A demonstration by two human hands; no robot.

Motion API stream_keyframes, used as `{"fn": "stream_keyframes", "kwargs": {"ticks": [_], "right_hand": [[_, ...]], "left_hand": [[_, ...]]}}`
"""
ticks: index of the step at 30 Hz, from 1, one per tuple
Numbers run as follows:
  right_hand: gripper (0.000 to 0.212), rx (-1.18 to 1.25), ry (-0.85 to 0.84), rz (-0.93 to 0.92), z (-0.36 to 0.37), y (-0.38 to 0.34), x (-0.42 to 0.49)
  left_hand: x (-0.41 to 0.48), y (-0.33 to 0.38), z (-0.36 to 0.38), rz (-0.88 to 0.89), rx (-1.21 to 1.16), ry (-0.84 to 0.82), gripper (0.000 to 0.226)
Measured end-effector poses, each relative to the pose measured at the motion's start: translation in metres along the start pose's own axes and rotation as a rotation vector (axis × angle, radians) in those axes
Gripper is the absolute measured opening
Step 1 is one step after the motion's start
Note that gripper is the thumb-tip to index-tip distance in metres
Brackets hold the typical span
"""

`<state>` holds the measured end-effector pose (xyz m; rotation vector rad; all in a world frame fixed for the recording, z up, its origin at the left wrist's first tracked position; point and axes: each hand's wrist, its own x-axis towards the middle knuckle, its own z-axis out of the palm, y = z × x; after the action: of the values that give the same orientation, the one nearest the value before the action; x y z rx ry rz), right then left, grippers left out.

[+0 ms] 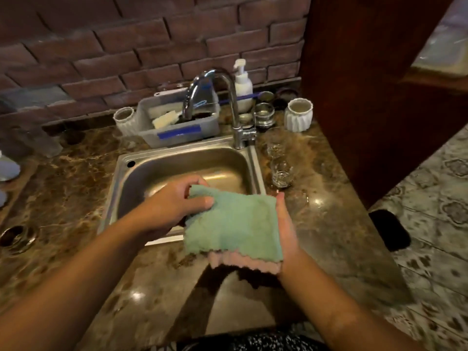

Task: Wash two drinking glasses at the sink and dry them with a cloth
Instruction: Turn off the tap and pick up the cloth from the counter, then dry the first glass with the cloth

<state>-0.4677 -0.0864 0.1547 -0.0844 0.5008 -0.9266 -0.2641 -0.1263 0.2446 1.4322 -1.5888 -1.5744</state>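
Note:
A green cloth [235, 224] with a pink underside hangs spread between both hands over the sink's front edge. My left hand [174, 203] pinches its upper left corner. My right hand [287, 231] lies flat under its right side, palm up, with the cloth draped over it. Two clear drinking glasses stand upright on the counter right of the sink: the far glass [274, 145] and the near glass [281, 173]. Neither hand touches them. The steel sink [162, 168] holds nothing that I can see.
A chrome tap [234, 107] arches over the sink's back. Behind it stand a plastic tub with sponges [177, 122], a soap pump bottle [243, 82], two white ribbed cups [298, 114] and a small glass jar [264, 115]. A dark wooden post [367, 97] rises at right. Marble counter surrounds the sink.

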Motion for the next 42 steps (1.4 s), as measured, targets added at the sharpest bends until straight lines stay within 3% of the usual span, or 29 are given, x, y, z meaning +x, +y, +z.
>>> {"fn": "stream_keyframes", "kwargs": {"ticks": [2,5,8,11,14,16,20,23,25,30,38,42], "right_hand": [[0.104,0.082,-0.036,0.012,-0.01,-0.01,-0.019],[0.095,0.085,-0.127,0.009,-0.027,-0.023,-0.048],[0.078,0.066,0.0,-0.029,-0.039,-0.045,-0.061],[0.079,0.147,0.118,-0.085,-0.064,-0.06,-0.067],[0.068,0.186,0.151,-0.091,-0.083,-0.073,-0.072],[0.058,0.202,0.188,-0.064,-0.092,-0.079,-0.074],[0.05,0.25,0.321,-0.082,-0.11,-0.088,-0.07],[0.054,0.294,0.45,-0.136,-0.117,-0.093,-0.064],[0.052,0.295,0.515,-0.2,-0.119,-0.097,-0.06],[0.033,0.309,0.609,-0.285,-0.127,-0.1,-0.055],[0.056,0.337,0.524,-0.213,-0.11,-0.108,-0.063],[0.055,0.262,0.44,-0.324,-0.091,-0.116,-0.067]], "left_hand": [[0.016,-0.002,0.014,-0.027,0.007,-0.011,0.017],[0.048,0.006,0.038,-0.111,0.12,-0.076,0.012],[0.082,0.019,0.063,-0.101,0.357,-0.151,0.012],[0.113,0.03,0.089,0.017,0.758,-0.215,0.012],[0.141,0.03,0.106,0.05,0.795,-0.264,0.014],[0.161,0.027,0.113,0.082,0.792,-0.211,0.018],[0.203,0.022,0.121,0.21,0.956,-0.114,0.051],[0.228,0.013,0.125,0.126,1.065,-0.214,0.092],[0.241,0.006,0.128,0.077,1.155,-0.277,0.102],[0.257,-0.011,0.142,0.101,1.267,-0.278,0.084],[0.254,-0.006,0.144,0.068,1.138,-0.226,0.071],[0.226,0.019,0.128,0.095,0.945,-0.225,0.059]]}}
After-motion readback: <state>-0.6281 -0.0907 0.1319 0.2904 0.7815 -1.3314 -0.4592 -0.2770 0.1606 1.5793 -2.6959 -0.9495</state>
